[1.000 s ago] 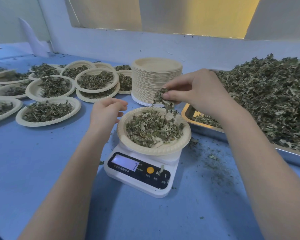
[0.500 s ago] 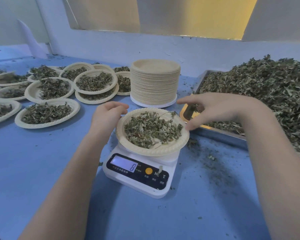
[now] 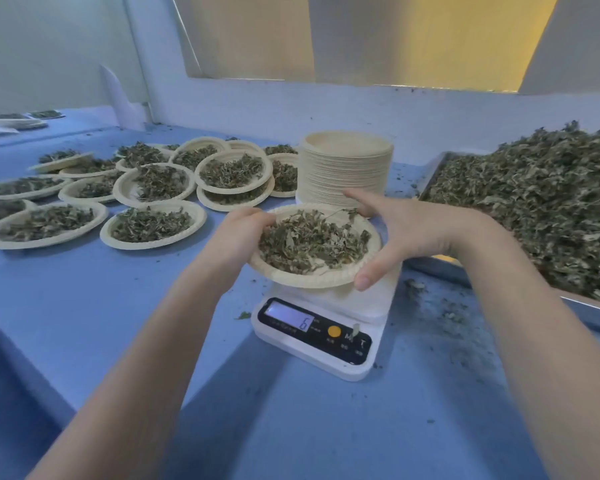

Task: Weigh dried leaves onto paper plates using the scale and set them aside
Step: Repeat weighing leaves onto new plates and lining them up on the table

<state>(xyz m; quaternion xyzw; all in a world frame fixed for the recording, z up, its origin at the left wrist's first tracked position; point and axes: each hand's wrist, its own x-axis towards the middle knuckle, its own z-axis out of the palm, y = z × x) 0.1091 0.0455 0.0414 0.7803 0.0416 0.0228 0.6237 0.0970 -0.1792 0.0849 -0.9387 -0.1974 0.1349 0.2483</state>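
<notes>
Over the scale (image 3: 321, 327) at table (image 3: 84, 306) centre, both hands grip the plate (image 3: 312, 277) of leaves (image 3: 312, 242): left hand (image 3: 238, 237) curled on the nine o'clock rim, right hand (image 3: 409, 233) pinching at three o'clock; filled plates (image 3: 153, 225) at ten o'clock.

The dried-leaf tray (image 3: 440, 168) is cut off by the frame's edge at 3 o'clock. Filled plates (image 3: 0, 220) at 9 o'clock are cropped too. The scale (image 3: 321, 336) platform is largely hidden under the held plate (image 3: 312, 277). Button labels are too small to be read.
</notes>
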